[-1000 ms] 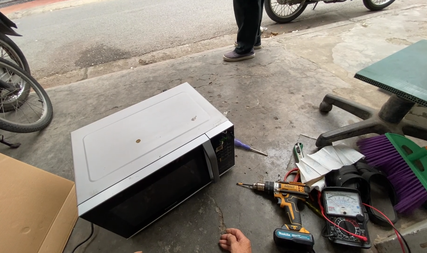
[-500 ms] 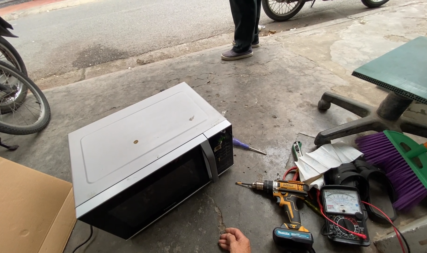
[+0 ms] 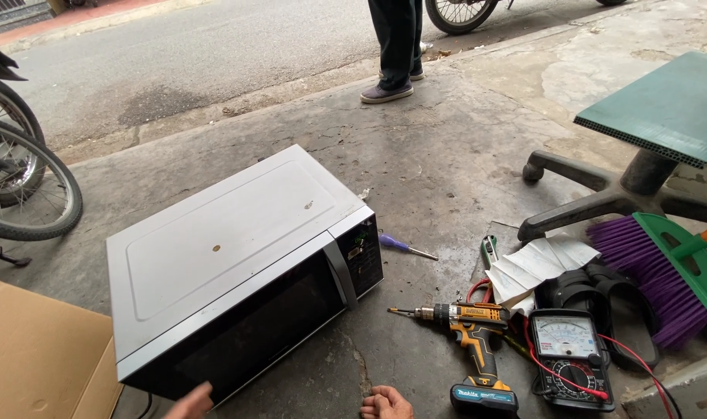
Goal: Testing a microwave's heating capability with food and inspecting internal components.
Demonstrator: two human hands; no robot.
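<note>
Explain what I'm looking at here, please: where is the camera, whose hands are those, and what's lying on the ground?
The camera sits on a person's head and looks down at a concrete pavement beside a street. At the bottom edge are that person's own bare hands: the left hand is at the front lower edge of a silver microwave oven, and the right hand rests on the ground. Neither holds anything. To the right lie a purple-handled screwdriver, a cordless drill, an analog multimeter with red leads, folded papers and a purple broom. A cardboard box is at the left. The legs at the top belong to someone else.
</note>
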